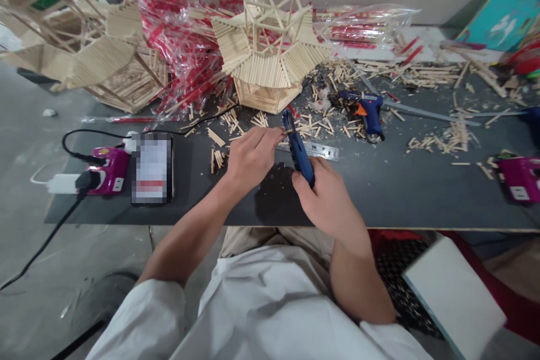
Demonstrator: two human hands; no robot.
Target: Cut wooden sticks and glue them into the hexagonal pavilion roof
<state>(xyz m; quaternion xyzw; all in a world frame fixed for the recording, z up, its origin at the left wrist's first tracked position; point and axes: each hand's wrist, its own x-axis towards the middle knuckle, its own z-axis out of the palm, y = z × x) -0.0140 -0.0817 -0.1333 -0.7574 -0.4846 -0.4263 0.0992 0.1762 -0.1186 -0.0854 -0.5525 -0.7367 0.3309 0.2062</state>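
Observation:
My right hand [327, 197] is wrapped round the blue handles of a hand cutter [300, 152], its dark jaws pointing away from me. At those jaws, my left hand [254, 157] pinches a thin wooden stick [288, 132]; only a short end of it shows past the fingertips. Beneath both hands a steel ruler [323, 151] lies on the dark table [202, 208], partly covered. Just beyond them stands a pavilion-like model [274, 62] built of wooden sticks, with slatted roof panels and an open frame on top.
A blue glue gun [371, 115] lies right of the hands. Cut stick pieces [449, 138] litter the table. At left are a phone [152, 169], a purple power strip [110, 169] with cables, and another stick model [97, 62]. Red-and-clear plastic wrappers [181, 45] pile up behind.

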